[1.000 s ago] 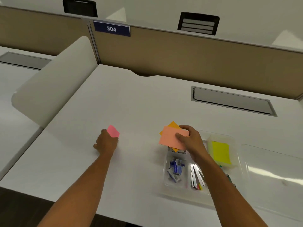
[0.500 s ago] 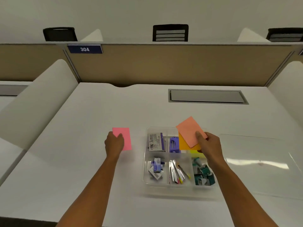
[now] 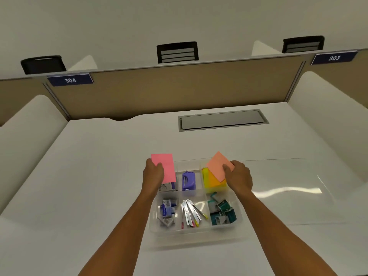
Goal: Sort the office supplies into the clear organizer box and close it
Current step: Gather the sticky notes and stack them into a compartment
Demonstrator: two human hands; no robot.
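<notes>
The clear organizer box lies open on the white desk, split into several compartments. My left hand pinches a pink sticky pad over the box's back left compartment. My right hand holds a salmon sticky pad above the back right compartment, where orange and yellow pads lie. A purple hole punch sits in the back middle. The front row holds blue staple boxes, metal clips and teal binder clips.
The box's clear lid lies flat on the desk to the right. A grey cable hatch is set into the desk behind. White side dividers flank the desk; a tan partition stands at the back.
My left hand has lifted the pink pad off the desk and carried it right, over the box's left edge. My right hand stays over the back right compartment with the salmon pad.
</notes>
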